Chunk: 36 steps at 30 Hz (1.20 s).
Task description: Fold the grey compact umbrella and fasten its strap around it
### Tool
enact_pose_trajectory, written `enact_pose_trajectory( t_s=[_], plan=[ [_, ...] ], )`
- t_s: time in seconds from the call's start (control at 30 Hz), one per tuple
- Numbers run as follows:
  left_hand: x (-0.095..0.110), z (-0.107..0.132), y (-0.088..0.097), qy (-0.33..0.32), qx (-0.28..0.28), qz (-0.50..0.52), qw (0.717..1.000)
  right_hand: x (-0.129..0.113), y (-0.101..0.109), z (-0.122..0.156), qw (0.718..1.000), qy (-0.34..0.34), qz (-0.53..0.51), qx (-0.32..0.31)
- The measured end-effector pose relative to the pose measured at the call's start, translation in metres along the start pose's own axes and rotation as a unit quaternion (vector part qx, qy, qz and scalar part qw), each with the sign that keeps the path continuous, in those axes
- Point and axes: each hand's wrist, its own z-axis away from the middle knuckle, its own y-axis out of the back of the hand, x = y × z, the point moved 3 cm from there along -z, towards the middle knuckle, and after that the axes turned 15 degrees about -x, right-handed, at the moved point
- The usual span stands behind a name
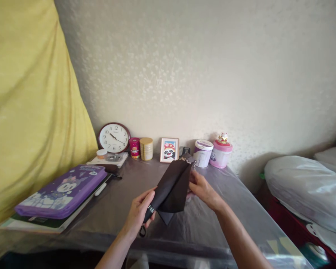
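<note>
A dark folding umbrella (172,185) is held above the table, its handle toward me and its loose fabric hanging in folds. My left hand (141,209) is closed around the black handle end, and a small wrist loop dangles below it. At the far right side of the fabric, my right hand (198,186) is closed with its fingers on the umbrella's edge; its fingertips are partly hidden behind the cloth. Patterned trim shows at the umbrella's far end.
The table (100,220) has a purple zip case (64,190) on books at left. Along the wall stand a clock (114,138), a pink can (134,148), a yellow can (146,149), a panda picture frame (169,150) and two tubs (203,154). White plastic bags (302,190) lie at right.
</note>
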Motion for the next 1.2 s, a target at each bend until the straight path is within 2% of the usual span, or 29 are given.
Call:
enact_pose_trajectory(
  t_s=[0.07,0.13,0.2,0.3,0.4,0.5,0.63,0.77,0.83,1.0,1.2],
  plan=[
    [-0.001,0.0,0.003,-0.003,0.007,0.015,1.0,0.004,-0.013,0.0,0.992,-0.051,-0.029,-0.114],
    [-0.001,0.0,0.005,-0.006,0.011,0.026,1.0,0.004,-0.025,0.002,0.978,-0.073,-0.043,-0.191],
    [0.0,0.0,0.005,-0.006,0.01,0.029,1.0,0.002,-0.034,0.001,0.971,-0.065,-0.045,-0.227],
    [0.003,0.001,0.004,-0.004,0.001,0.028,1.0,-0.001,-0.044,-0.001,0.969,-0.04,-0.04,-0.242],
    [0.003,0.001,0.002,0.0,-0.016,0.036,0.999,-0.006,-0.045,-0.004,0.981,0.017,0.015,-0.19],
    [0.002,0.002,0.001,0.0,-0.036,0.06,0.998,-0.015,-0.042,-0.004,0.976,0.103,0.156,-0.113],
    [0.001,0.003,-0.001,-0.003,-0.044,0.066,0.997,-0.028,-0.036,-0.002,0.912,0.185,0.365,-0.022],
    [0.003,0.005,-0.005,0.007,-0.057,0.029,0.998,-0.033,-0.026,0.001,0.873,0.199,0.442,0.055],
    [0.004,0.006,-0.008,0.019,-0.069,0.006,0.997,-0.033,-0.021,0.003,0.868,0.178,0.461,0.059],
    [0.005,0.006,-0.015,0.045,-0.085,-0.026,0.995,-0.029,-0.011,0.005,0.868,0.128,0.479,0.006],
    [0.001,0.004,-0.02,0.038,-0.118,-0.057,0.991,-0.035,-0.011,0.005,0.879,0.15,0.452,-0.002]
  ],
)
